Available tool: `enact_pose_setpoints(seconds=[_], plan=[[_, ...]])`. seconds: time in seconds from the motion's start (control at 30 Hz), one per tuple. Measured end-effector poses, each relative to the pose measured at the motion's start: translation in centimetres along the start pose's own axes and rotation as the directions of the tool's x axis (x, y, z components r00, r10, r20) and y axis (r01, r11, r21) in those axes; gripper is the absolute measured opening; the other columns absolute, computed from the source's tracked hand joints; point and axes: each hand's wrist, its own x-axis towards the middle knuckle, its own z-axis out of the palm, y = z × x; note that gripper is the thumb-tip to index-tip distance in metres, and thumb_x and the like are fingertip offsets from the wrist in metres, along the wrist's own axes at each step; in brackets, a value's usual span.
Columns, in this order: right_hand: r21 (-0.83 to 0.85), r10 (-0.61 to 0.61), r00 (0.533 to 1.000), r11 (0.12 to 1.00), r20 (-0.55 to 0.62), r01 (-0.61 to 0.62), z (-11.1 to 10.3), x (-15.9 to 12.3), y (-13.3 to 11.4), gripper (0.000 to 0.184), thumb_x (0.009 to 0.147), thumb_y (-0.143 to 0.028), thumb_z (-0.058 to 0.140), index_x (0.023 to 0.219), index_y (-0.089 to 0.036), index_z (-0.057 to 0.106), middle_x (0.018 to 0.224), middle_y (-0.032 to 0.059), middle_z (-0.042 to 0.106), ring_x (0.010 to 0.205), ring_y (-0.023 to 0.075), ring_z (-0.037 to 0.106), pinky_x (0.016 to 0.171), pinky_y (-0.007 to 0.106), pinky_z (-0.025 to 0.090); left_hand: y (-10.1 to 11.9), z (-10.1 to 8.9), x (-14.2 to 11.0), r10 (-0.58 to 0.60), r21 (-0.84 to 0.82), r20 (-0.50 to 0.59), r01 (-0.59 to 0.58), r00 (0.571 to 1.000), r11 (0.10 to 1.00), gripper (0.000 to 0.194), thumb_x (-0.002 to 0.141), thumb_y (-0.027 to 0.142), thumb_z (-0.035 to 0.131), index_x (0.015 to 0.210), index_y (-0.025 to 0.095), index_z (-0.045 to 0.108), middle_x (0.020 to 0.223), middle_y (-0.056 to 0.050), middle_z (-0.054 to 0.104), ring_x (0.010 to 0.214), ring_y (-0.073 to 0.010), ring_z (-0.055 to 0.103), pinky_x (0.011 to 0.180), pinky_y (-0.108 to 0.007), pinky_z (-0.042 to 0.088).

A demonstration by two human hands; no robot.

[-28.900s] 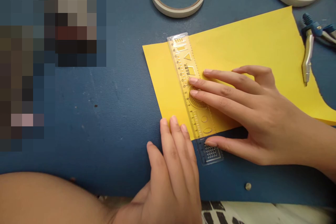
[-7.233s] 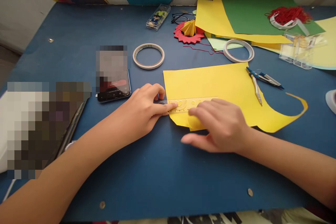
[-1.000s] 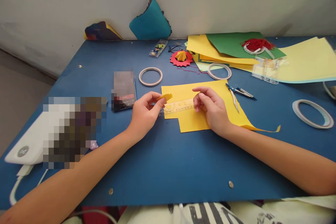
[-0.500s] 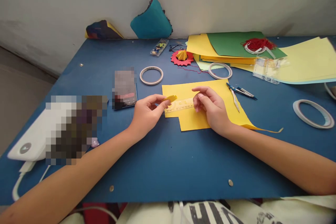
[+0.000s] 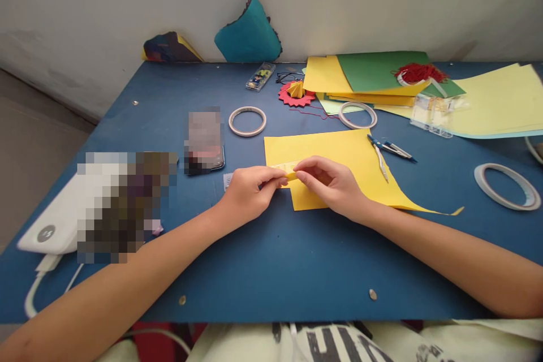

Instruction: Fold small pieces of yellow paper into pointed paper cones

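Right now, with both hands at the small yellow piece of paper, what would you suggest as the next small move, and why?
I would probably steady the small yellow piece with the left hand and slide the right hand's fingertips gently along it to flatten it, since both hands pinch it and its short middle shows between them.

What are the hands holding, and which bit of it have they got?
A small piece of yellow paper. The left hand has its left end and the right hand its right end, in the fingertips.
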Motion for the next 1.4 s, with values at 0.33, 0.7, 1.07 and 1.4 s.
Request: enact_pose_setpoints(seconds=[0.33, 0.7, 1.07, 1.4], plan=[[-0.020, 0.001, 0.999, 1.000, 0.034, 0.000, 0.01, -0.12, 0.31, 0.014, 0.086, -0.030, 0.054, 0.097, -0.022, 0.059, 0.092, 0.0047, 0.063, 0.080, 0.0160, 0.060, 0.068, 0.030, 0.050, 0.49, -0.26, 0.30, -0.002, -0.011, 0.006, 0.002, 1.000, 1.000, 0.013, 0.083, 0.018, 0.054, 0.086, 0.019, 0.066, 0.078, -0.002, 0.071, 0.069, -0.0133, 0.066, 0.063, -0.022, 0.052], [-0.025, -0.029, 0.998, 0.999, 0.061, 0.031, -0.10, -0.15, -0.09, 0.015, 0.088, -0.031, 0.052, 0.097, -0.022, 0.058, 0.086, 0.0032, 0.063, 0.074, 0.0142, 0.060, 0.064, 0.028, 0.050, 0.26, -0.19, 0.25, -0.001, 0.032, 0.007, 0.001, 1.000, 1.000, 0.013, 0.083, 0.018, 0.053, 0.087, 0.020, 0.065, 0.077, -0.002, 0.071, 0.069, -0.0139, 0.065, 0.064, -0.023, 0.051], [0.003, 0.030, 0.996, 1.000, 0.078, -0.030, -0.25, -0.06, -0.02, 0.017, 0.089, -0.034, 0.051, 0.098, -0.022, 0.059, 0.091, 0.0042, 0.063, 0.079, 0.0153, 0.061, 0.066, 0.029, 0.051, 0.31, -0.23, 0.32, 0.026, 0.050, 0.016, -0.026, 1.000, 0.998, 0.013, 0.083, 0.018, 0.053, 0.087, 0.019, 0.065, 0.078, -0.002, 0.071, 0.069, -0.0130, 0.063, 0.059, -0.021, 0.047], [-0.082, -0.002, 0.998, 0.997, 0.056, 0.007, -0.07, 0.00, 0.03, 0.017, 0.087, -0.035, 0.052, 0.095, -0.022, 0.060, 0.091, 0.0043, 0.064, 0.075, 0.0147, 0.061, 0.065, 0.029, 0.052, 0.31, -0.22, 0.04, 0.110, 0.141, 0.054, -0.116, 0.993, 0.983, 0.014, 0.085, 0.020, 0.050, 0.087, 0.020, 0.064, 0.078, -0.002, 0.068, 0.061, -0.0110, 0.056, 0.060, -0.023, 0.044]])
